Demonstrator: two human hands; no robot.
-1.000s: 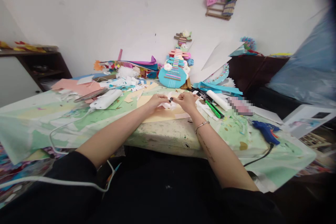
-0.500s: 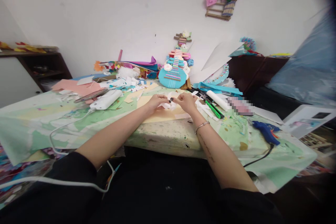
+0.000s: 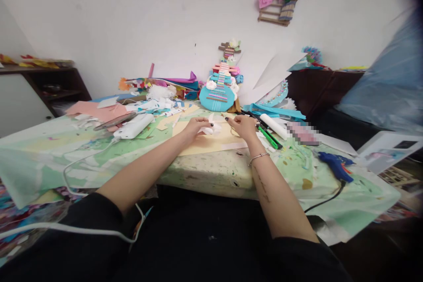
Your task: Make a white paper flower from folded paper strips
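My left hand is closed in a pinch on a small crumpled white paper piece, whose pointed parts stick up beyond the fingers. It is held just above a cream paper sheet at the table's front. A short way to the right is my right hand, apart from the white piece. Its thumb stretches left, away from the other fingers, whose tips are partly hidden. Just beside that hand lie a green cutter and white paper scraps.
A blue glue gun with a black cord lies at the right. A white roll is near the cutter. Behind stands a blue guitar-shaped craft. At the left are a white power bank with a cable and pink paper.
My right hand has moved right, away from the white paper piece and from my left hand. My left hand has stayed almost in place, still pinching the piece, which is now more visible.
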